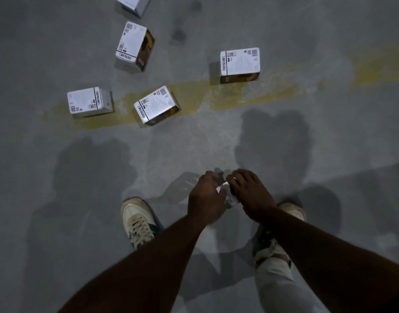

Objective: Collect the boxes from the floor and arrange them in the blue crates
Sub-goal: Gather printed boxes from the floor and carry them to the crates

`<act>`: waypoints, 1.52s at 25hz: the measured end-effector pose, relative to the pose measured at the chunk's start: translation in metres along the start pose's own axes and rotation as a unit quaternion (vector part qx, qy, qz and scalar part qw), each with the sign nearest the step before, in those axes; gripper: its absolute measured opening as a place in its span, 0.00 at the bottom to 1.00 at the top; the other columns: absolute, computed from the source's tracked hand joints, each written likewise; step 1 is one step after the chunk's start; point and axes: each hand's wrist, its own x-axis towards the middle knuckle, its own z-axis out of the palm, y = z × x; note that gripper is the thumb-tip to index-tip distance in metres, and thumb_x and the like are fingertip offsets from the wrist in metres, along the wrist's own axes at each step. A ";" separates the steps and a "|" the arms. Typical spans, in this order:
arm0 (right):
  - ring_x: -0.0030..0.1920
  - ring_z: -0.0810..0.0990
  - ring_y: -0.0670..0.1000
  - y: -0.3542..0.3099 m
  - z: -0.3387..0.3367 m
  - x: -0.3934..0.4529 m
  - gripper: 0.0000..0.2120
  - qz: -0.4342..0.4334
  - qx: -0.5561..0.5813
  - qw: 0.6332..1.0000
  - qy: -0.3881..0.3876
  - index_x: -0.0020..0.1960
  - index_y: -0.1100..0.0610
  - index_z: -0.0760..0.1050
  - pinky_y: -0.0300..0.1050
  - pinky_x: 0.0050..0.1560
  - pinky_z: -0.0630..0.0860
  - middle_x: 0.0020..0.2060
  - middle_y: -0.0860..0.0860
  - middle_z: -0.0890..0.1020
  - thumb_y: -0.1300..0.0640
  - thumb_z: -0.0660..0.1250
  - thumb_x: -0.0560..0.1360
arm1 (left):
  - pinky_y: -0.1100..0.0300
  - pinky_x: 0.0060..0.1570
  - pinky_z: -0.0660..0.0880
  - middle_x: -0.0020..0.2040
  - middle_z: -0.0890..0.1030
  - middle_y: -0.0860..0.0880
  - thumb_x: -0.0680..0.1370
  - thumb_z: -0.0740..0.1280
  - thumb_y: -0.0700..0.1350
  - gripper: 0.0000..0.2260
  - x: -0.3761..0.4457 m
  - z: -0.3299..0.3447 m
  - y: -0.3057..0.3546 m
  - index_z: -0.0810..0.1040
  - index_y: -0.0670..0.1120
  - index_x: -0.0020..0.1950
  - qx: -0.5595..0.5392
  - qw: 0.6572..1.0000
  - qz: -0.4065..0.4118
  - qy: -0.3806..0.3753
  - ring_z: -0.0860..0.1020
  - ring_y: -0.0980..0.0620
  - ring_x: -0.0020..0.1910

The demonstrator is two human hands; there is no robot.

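Several white printed boxes lie on the grey floor ahead of me: one at the left (pixel 89 101), one in the middle (pixel 156 105) on the yellow line, one at the right (pixel 240 65), one further back (pixel 134 45), and one cut off at the top edge (pixel 133 4). Low in the view, my left hand (pixel 205 197) and my right hand (pixel 250 195) together hold a small white box (pixel 227 195), mostly hidden by my fingers. No blue crate is in view.
A worn yellow line (pixel 216 96) crosses the concrete floor. My left shoe (pixel 138 221) and right shoe (pixel 273 240) stand below the hands. Shadows fall across the floor around me.
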 end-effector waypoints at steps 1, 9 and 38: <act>0.69 0.69 0.63 0.000 0.005 0.003 0.31 0.001 -0.028 1.000 0.001 0.69 0.60 0.70 0.60 0.72 0.63 0.66 0.60 0.73 0.61 0.73 0.67 | 0.63 0.47 0.70 0.55 0.78 0.52 0.78 0.70 0.47 0.15 0.004 0.001 -0.004 0.73 0.50 0.64 -0.006 1.000 -0.003 -0.004 0.78 0.52 0.51; 0.49 0.74 0.59 -0.030 -0.051 0.022 0.31 0.203 0.246 0.931 0.179 0.57 0.60 0.74 0.52 0.47 0.72 0.48 0.57 0.77 0.46 0.77 0.60 | 0.74 0.39 0.72 0.55 0.77 0.51 0.75 0.76 0.48 0.23 0.005 -0.035 0.007 0.70 0.47 0.64 -0.303 0.940 -0.143 0.068 0.78 0.58 0.48; 0.68 0.70 0.68 -0.090 -0.175 0.282 0.32 -0.084 0.003 0.990 0.114 0.69 0.68 0.70 0.63 0.66 0.71 0.65 0.65 0.74 0.68 0.66 0.64 | 0.54 0.39 0.80 0.58 0.84 0.43 0.73 0.77 0.48 0.20 0.153 -0.209 -0.087 0.80 0.45 0.63 -0.509 0.799 -0.297 0.117 0.82 0.42 0.56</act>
